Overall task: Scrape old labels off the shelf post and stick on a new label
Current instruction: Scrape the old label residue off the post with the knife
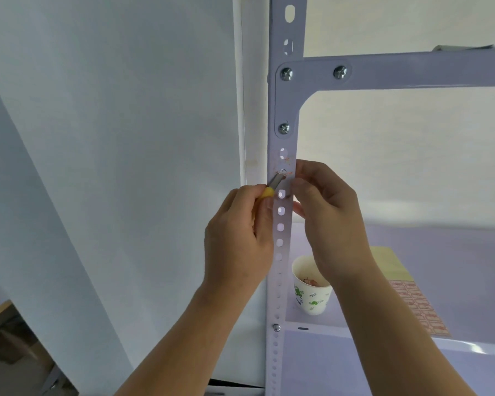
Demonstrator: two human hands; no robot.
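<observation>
A pale lilac perforated shelf post [280, 235] runs up the middle of the view. Orange-and-white label remnants [286, 172] cling to it around one hole. My left hand [237, 238] grips a yellow-handled scraper [270, 187] whose metal blade tip touches the remnants. My right hand [329, 218] holds the post's right edge at the same height, fingers curled round it. A sheet of red-printed labels [417, 307] lies on the shelf board at the lower right.
A paper cup [312, 292] with green print holds scraps and stands on the shelf [440, 252] just right of the post. A yellow sheet [389, 261] lies behind the labels. A horizontal beam [412, 70] with screws crosses above. White panels stand to the left.
</observation>
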